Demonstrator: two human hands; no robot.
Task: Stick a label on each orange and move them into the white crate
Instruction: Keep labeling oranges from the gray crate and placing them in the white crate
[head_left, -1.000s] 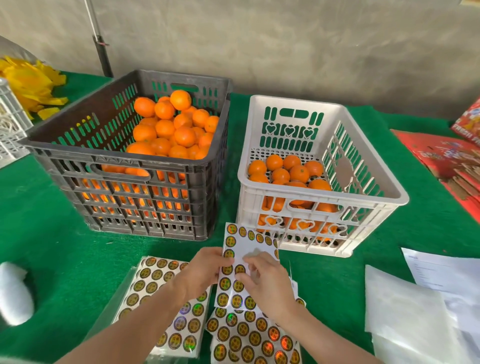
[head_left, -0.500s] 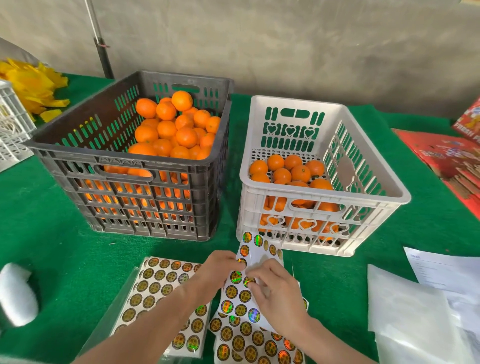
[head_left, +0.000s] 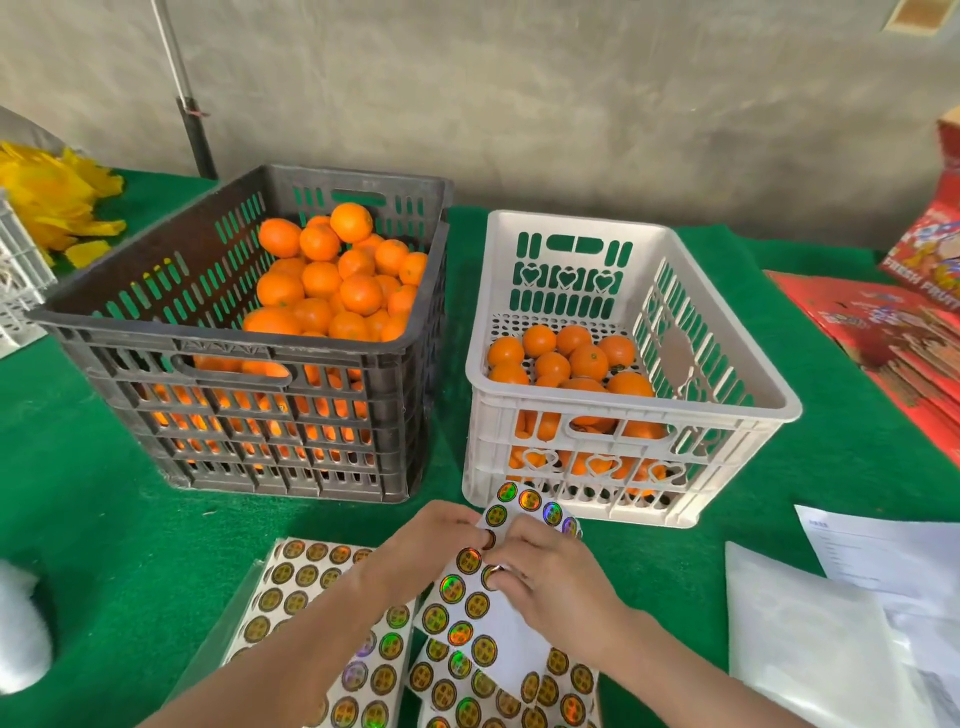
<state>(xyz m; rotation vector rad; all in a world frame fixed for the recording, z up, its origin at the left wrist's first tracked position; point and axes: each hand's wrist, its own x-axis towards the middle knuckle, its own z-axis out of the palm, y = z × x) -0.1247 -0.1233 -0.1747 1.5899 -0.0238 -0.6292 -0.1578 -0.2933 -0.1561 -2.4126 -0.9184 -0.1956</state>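
Green table (head_left: 104, 519) — left hand (head_left: 421, 551) and right hand (head_left: 556, 577) both pinch a label sheet (head_left: 498, 629). Few oranges (head_left: 566, 358) lie in the white crate (head_left: 727, 411); dark crate (head_left: 156, 340) heaped full — bulk of the labelling apparently left.

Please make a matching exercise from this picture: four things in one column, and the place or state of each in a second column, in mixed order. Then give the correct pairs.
Things
1. dark grey crate
2. white crate
3. sticker sheet
4. red boxes

Places or states
A. at the right edge of the green table
B. pinched between the left hand and the right hand
C. heaped high with oranges
D. holds only a low layer of fruit

Pairs: 1-C, 2-D, 3-B, 4-A
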